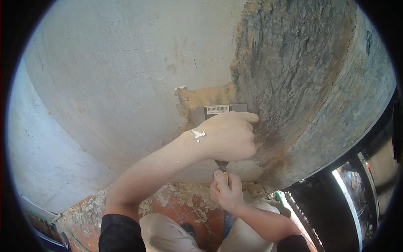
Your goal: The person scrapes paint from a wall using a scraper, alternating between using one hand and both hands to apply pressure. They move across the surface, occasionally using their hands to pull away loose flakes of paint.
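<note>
A wide scraper (239,108) with a barcode label on its metal blade lies against a curved grey-coated surface (138,88). My right hand (228,192) is wrapped round its yellowish handle below. Across the blade lies my left hand (231,135), back toward me, the fingers curled over the blade's right side with the index finger straighter; its thumb is hidden. A white flake (198,134) of coating rests on my left wrist. Just above the blade is a bare tan patch (210,95) where the coating is gone.
Dark, rough exposed surface (294,63) spreads over the right side. Scraped debris (197,201) litters the reddish tiled floor (208,229) between my legs. A green cord (75,239) runs at lower left. Dark framing (323,201) stands at lower right.
</note>
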Tool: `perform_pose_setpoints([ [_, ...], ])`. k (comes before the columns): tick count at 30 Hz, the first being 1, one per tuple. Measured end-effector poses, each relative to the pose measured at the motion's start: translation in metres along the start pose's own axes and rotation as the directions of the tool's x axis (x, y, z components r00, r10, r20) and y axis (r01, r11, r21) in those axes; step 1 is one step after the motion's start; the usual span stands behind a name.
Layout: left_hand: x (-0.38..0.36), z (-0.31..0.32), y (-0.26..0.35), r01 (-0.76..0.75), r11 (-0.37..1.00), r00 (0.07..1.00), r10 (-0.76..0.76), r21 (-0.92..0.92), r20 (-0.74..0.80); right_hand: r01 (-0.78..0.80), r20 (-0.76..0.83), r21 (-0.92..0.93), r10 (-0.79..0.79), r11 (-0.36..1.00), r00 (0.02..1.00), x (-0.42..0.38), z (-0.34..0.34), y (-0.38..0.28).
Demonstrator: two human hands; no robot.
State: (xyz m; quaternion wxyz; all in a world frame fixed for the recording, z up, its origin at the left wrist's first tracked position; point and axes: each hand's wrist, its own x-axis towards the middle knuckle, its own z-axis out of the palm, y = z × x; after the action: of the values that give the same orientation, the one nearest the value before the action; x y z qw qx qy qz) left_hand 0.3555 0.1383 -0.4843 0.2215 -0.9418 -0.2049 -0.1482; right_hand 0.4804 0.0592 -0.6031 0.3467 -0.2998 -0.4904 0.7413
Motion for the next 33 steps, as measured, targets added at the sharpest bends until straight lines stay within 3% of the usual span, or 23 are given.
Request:
perform_pose_setpoints([
  [2,-0.003,0.003,0.000,0.002,1.000,0.997,0.001,0.031,-0.074,0.096,0.039,-0.059,-0.094,0.994,0.995,0.009,-0.008,0.003],
  [4,-0.004,0.007,0.004,0.043,0.998,0.994,-0.039,0.039,-0.099,0.090,0.058,-0.005,-0.090,0.996,0.994,0.008,-0.011,0.005],
  [8,-0.011,0.015,0.015,0.107,0.994,0.983,-0.105,0.004,-0.153,0.014,0.096,0.112,-0.025,0.994,0.995,-0.012,-0.019,-0.007],
  [11,-0.018,0.034,0.024,0.174,0.979,0.946,-0.197,-0.111,-0.257,-0.055,0.072,0.082,0.050,0.995,0.996,-0.024,-0.031,0.003],
  [14,-0.024,0.041,0.027,0.141,0.980,0.924,-0.180,-0.139,-0.337,-0.107,0.087,0.125,0.097,0.986,0.992,-0.021,-0.040,0.000],
  [18,-0.032,0.025,0.019,0.181,0.980,0.925,-0.198,-0.079,-0.324,-0.101,0.141,0.092,0.087,0.991,0.986,-0.009,-0.041,-0.007],
  [25,-0.031,0.020,0.017,0.190,0.972,0.888,-0.230,-0.138,-0.399,-0.122,0.061,0.093,0.117,0.988,0.991,-0.021,-0.020,-0.026],
  [27,-0.026,0.024,0.016,0.178,0.978,0.849,-0.210,-0.113,-0.486,0.073,0.085,-0.233,-0.054,0.970,0.995,-0.015,-0.028,-0.028],
  [31,-0.025,0.027,0.015,0.233,0.971,0.852,-0.174,0.060,-0.494,0.145,0.073,-0.307,-0.129,0.940,0.989,-0.001,-0.040,-0.030],
  [33,-0.023,0.030,0.017,0.232,0.972,0.847,-0.177,0.048,-0.502,0.031,0.094,-0.222,-0.010,0.974,0.996,0.000,-0.047,-0.028],
])
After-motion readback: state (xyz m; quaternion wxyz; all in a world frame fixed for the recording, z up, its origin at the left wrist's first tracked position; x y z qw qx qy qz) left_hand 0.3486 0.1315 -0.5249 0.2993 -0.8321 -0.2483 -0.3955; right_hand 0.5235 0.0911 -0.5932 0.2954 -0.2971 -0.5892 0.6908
